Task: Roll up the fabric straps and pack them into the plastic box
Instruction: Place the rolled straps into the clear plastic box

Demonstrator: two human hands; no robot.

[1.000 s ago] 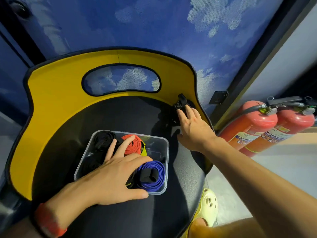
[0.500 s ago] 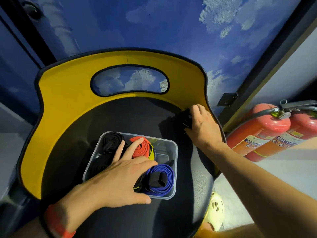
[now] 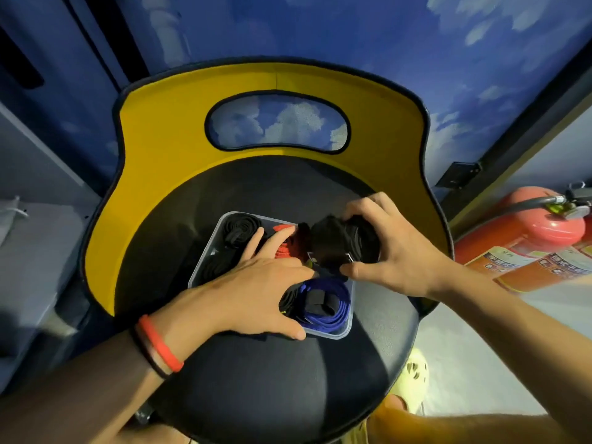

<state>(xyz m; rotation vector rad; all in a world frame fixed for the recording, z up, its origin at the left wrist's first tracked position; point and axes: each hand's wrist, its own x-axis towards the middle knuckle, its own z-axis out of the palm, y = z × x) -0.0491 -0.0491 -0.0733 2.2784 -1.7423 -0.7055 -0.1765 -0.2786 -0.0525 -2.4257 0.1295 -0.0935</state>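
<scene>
A clear plastic box [image 3: 347,328] sits on the black seat of a chair. Inside lie rolled straps: a black roll [image 3: 238,227] at the far left, an orange roll [image 3: 290,246] in the middle and a blue roll [image 3: 323,304] with a black tab at the near right. My left hand [image 3: 256,290] lies flat over the box, fingers straight, pressing on the rolls. My right hand [image 3: 389,248] grips a rolled black strap [image 3: 339,243] and holds it over the box's far right corner.
The chair has a yellow backrest [image 3: 166,149] with an oval cut-out, standing against a blue cloud-patterned wall. Two red fire extinguishers [image 3: 525,238] lie on the floor at the right. A pale clog [image 3: 413,376] shows below the seat's right edge.
My right hand has picked the black strap roll off the seat's far right edge and brought it left over the box. My left hand has stayed on the rolls.
</scene>
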